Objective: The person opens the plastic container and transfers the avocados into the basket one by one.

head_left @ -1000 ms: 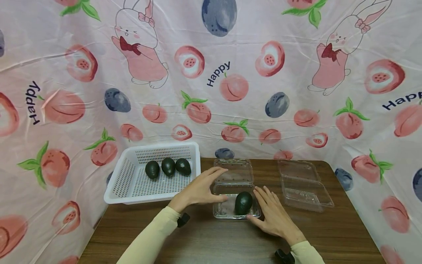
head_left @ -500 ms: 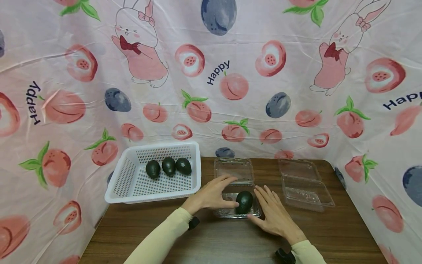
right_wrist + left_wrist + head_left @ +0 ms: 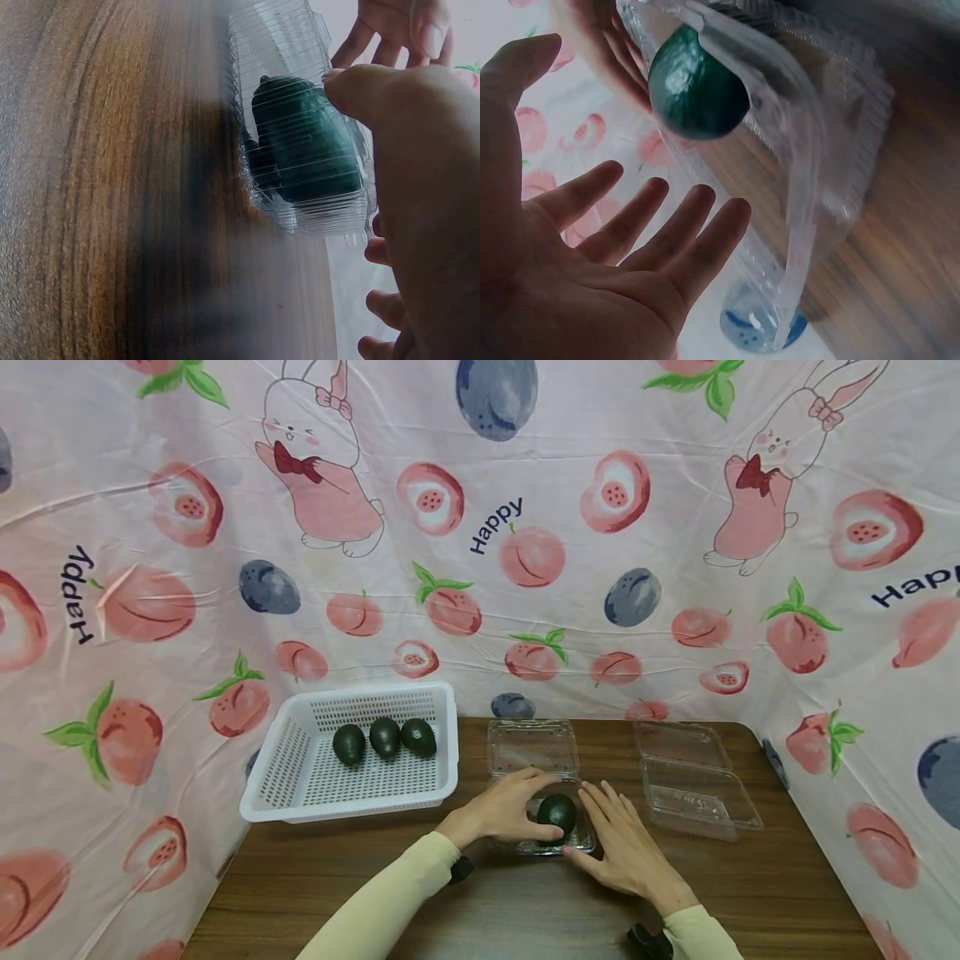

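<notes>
A dark green avocado (image 3: 557, 811) lies in the right half of a clear plastic clamshell container (image 3: 534, 743), whose lid is laid back away from me. Over the container's left half is my left hand (image 3: 512, 810), fingers spread and thumb stretched toward the avocado. The left wrist view shows a gap between that palm and the avocado (image 3: 697, 90). My right hand (image 3: 624, 843) lies along the container's right side with extended fingers, and its thumb touches the rim near the front corner. Through the clear wall, the right wrist view shows the avocado (image 3: 304, 142).
At the back left stands a white perforated basket (image 3: 322, 789) with three avocados (image 3: 384, 739) inside. A second clear clamshell container (image 3: 693, 793), lid laid back, sits to the right. A printed cloth (image 3: 480, 635) hangs behind the wooden table (image 3: 525, 910).
My left hand has moved right, from the container's left side to beside the avocado. The right hand stays in place at the container.
</notes>
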{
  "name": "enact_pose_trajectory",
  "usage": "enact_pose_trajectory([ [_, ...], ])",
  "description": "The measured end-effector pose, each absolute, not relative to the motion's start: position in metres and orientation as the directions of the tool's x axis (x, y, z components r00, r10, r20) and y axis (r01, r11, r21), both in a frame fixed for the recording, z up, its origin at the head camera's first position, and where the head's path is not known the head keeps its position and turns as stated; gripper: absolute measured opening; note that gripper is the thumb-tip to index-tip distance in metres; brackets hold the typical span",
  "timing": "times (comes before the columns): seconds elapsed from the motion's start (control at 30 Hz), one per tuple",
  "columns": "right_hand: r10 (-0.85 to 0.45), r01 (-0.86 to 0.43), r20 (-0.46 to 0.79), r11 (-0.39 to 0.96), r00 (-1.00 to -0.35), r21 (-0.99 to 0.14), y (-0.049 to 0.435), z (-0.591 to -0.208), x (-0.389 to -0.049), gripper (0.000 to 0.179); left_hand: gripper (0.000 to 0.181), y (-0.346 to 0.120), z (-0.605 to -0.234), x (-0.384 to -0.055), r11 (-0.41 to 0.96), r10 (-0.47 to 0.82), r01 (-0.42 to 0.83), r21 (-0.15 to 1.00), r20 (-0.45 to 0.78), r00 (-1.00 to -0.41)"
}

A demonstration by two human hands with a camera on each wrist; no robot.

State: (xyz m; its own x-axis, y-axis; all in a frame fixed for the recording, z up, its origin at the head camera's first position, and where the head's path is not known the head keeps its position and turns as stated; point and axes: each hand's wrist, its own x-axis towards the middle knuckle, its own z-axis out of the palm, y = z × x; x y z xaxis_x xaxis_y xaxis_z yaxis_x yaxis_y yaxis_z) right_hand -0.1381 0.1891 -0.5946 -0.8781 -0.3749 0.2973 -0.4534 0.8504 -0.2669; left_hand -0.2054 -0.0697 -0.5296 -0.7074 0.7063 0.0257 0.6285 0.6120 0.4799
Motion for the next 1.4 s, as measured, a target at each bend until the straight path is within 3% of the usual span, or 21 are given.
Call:
enact_pose_trajectory([
  [0.37,-0.376,-0.461,0.306,0.841,-0.875,-0.284,0.189,-0.595,-0.137,0.095,0.078,-0.057,-0.542,-0.211,0.633,0.702,0.61,0.477,-0.023,-0.711],
  [0.57,-0.377,-0.463,0.308,0.839,-0.873,-0.287,0.189,-0.595,-0.138,0.095,0.078,-0.05,-0.582,-0.234,0.624,0.711,0.625,0.468,-0.011,-0.703],
  [0.7,-0.375,-0.467,0.319,0.835,-0.87,-0.292,0.189,-0.596,-0.138,0.095,0.079,-0.044,-0.59,-0.237,0.626,0.719,0.647,0.436,-0.001,-0.695],
  [0.97,-0.376,-0.462,0.306,0.839,-0.875,-0.289,0.188,-0.596,-0.138,0.094,0.069,-0.039,-0.569,-0.227,0.628,0.721,0.63,0.457,-0.037,-0.692],
  [1.4,-0.369,-0.45,0.29,0.841,-0.883,-0.301,0.188,-0.595,-0.138,0.094,0.072,-0.036,-0.614,-0.248,0.583,0.736,0.671,0.458,0.05,-0.675],
])
